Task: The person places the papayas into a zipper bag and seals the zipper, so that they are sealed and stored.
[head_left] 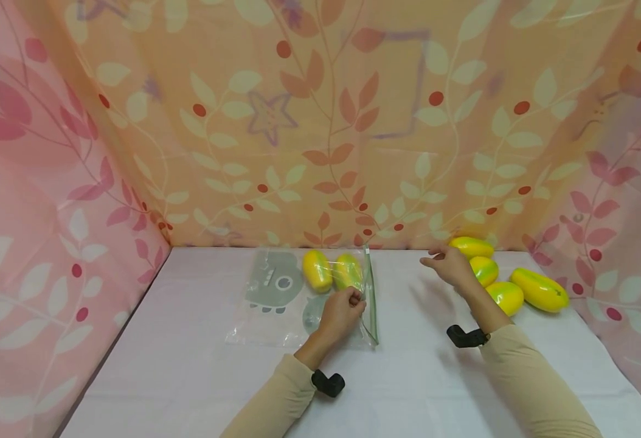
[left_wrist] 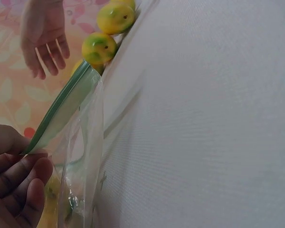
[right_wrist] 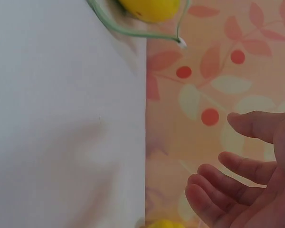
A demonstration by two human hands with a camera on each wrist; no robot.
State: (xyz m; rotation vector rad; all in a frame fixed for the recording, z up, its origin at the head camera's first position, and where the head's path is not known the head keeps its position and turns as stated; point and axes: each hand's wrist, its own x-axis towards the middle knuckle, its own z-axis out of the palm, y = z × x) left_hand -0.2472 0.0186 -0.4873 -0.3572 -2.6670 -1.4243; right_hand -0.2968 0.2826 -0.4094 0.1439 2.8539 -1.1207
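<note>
My left hand (head_left: 342, 315) pinches the green-edged opening of a clear zip bag (head_left: 273, 325) printed with a grey cartoon animal. Two yellow-green toy mangoes (head_left: 317, 271) lie inside the bag, near its opening. In the left wrist view the bag's green zip strip (left_wrist: 59, 104) slants up from between thumb and fingers, and the mouth gapes. My right hand (head_left: 452, 266) holds nothing; its fingers are spread and relaxed in the right wrist view, above the table beside the loose mangoes (head_left: 505, 297) on the right.
A mango (head_left: 539, 290) lies farthest right, next to several others near the table's back right. The white table (head_left: 397, 389) is bordered by an orange patterned curtain (head_left: 309, 152) behind and pink curtains (head_left: 52, 243) at the sides.
</note>
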